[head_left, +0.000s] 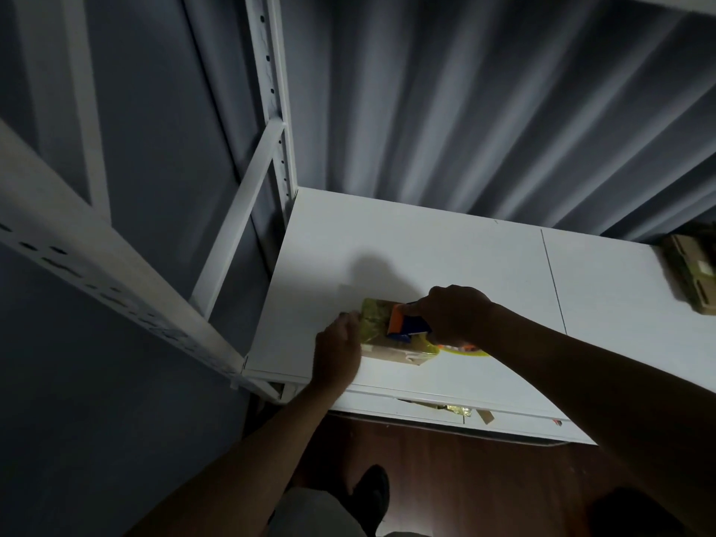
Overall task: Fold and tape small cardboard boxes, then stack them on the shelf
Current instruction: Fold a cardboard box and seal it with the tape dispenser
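Observation:
A small cardboard box point(391, 352), partly covered in yellowish tape, lies on the white shelf board point(445, 257) near its front left corner. My left hand point(338, 352) holds the box's left end, fingers curled against its side. My right hand point(453, 315) grips an orange and blue tape dispenser point(403, 323) pressed onto the top of the box. A yellow tape roll point(465, 350) shows just under my right wrist.
More taped cardboard boxes point(693, 273) stand at the shelf's far right edge. White metal uprights and a slanted brace point(240, 215) rise at the left. A grey curtain point(484, 102) hangs behind. Cardboard scraps point(457, 412) show on the lower shelf, above a dark wooden floor.

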